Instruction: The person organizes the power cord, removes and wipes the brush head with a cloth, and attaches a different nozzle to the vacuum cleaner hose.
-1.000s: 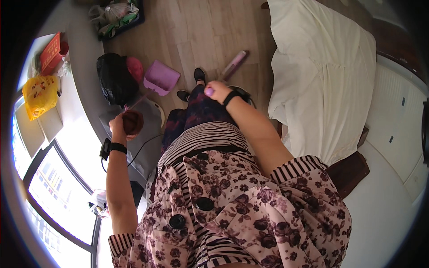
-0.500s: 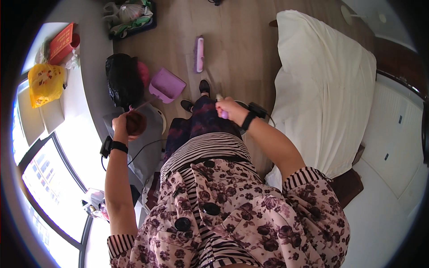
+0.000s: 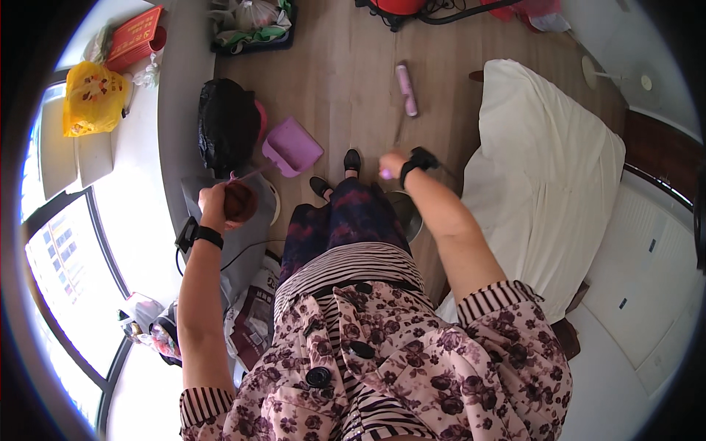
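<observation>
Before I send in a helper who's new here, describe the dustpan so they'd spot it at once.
On the wooden floor, look left of the dark shoes, toward the bulging black bag. Just right of that bag is the dustpan, its thin handle leading to the left hand. Unlike its neighbours, it's a light purple, open, straight-edged scoop.

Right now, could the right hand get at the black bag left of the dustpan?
Probably not: the right hand is closed around the handle of the broom, and the purple dustpan lies between that hand and the black bag.
</observation>
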Demonstrator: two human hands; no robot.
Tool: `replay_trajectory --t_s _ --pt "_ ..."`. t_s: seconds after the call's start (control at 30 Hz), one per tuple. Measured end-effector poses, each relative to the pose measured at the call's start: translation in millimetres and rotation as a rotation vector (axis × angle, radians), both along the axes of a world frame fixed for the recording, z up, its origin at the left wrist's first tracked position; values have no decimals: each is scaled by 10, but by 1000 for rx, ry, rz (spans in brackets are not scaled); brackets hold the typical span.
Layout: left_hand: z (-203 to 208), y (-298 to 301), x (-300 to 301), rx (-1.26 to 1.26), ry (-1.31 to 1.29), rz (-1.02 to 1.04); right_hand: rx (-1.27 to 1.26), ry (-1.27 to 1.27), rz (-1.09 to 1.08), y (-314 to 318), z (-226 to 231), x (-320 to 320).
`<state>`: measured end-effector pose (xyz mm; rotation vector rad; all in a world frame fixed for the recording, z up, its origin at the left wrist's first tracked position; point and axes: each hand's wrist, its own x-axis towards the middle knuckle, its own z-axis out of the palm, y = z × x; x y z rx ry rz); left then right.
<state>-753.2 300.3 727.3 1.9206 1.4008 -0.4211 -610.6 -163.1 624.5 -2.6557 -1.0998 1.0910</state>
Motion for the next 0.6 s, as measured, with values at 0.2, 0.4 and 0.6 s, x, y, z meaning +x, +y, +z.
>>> replay_trajectory --t_s 0.2,0.4,0.6 --pt "38 123 38 46 16 -5 -80 445 -919 1395 267 -911" --pt "278 283 -438 6 -44 124 167 880 -1035 1547 800 -1414" --pt "141 471 -1322 -98 -43 167 41 749 -979 1371 1503 -977"
